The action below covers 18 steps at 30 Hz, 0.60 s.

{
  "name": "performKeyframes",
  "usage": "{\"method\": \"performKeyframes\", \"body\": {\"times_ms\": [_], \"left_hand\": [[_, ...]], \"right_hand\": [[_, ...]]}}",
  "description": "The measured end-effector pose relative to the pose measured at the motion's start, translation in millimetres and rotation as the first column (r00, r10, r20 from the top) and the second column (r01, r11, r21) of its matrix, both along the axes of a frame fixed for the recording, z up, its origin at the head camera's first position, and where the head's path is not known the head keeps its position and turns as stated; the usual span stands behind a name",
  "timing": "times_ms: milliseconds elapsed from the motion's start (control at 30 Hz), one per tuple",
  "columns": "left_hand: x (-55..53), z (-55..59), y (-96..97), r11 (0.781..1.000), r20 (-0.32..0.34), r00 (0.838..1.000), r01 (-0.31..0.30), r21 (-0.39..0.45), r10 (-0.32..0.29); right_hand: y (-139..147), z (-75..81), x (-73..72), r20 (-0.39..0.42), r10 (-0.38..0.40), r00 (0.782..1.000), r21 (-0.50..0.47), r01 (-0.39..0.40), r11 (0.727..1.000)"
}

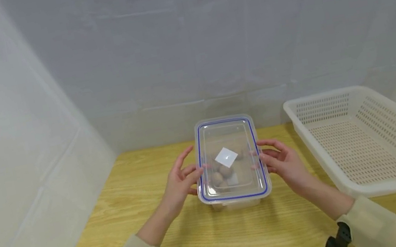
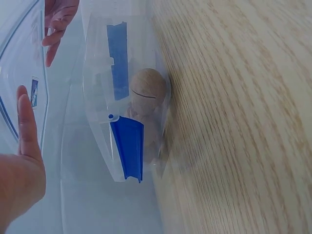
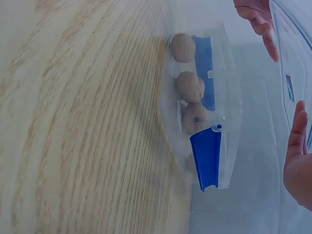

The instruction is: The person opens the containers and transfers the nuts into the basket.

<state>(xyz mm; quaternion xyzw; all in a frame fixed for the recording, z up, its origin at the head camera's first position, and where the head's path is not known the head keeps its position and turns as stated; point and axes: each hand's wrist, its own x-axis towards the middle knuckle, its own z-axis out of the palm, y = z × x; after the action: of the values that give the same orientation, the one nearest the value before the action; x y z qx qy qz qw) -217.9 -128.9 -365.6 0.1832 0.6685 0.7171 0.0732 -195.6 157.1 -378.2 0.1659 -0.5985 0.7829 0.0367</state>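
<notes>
Clear plastic lid with a blue outline, left hand and right hand pinching its opposite long edges, held above a clear box of walnuts, box standing on a wood-grain table, blue clips on it, white slotted basket to the right.

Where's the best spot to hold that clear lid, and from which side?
Probably the long rims of the clear lid: it's a flat rectangle with those edges facing left and right, so one hand from each side suits. The left hand and right hand grip there now, holding it above the box.
</notes>
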Motion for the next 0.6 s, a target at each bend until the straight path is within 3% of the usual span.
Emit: {"method": "performKeyframes", "body": {"times_ms": [267,600], "left_hand": [[-0.3,-1.2,-3.8,0.999,-0.032,0.999,0.032,-0.026,-0.033],[2.7,-4.2,-15.0,0.999,-0.007,1.000,0.027,-0.024,-0.027]], "right_hand": [[-3.9,-0.7,-0.4,0.002,-0.018,1.000,0.045,0.018,0.999],[-18.9,-0.3,1.6,0.066,-0.055,0.996,0.080,0.050,0.996]]}}
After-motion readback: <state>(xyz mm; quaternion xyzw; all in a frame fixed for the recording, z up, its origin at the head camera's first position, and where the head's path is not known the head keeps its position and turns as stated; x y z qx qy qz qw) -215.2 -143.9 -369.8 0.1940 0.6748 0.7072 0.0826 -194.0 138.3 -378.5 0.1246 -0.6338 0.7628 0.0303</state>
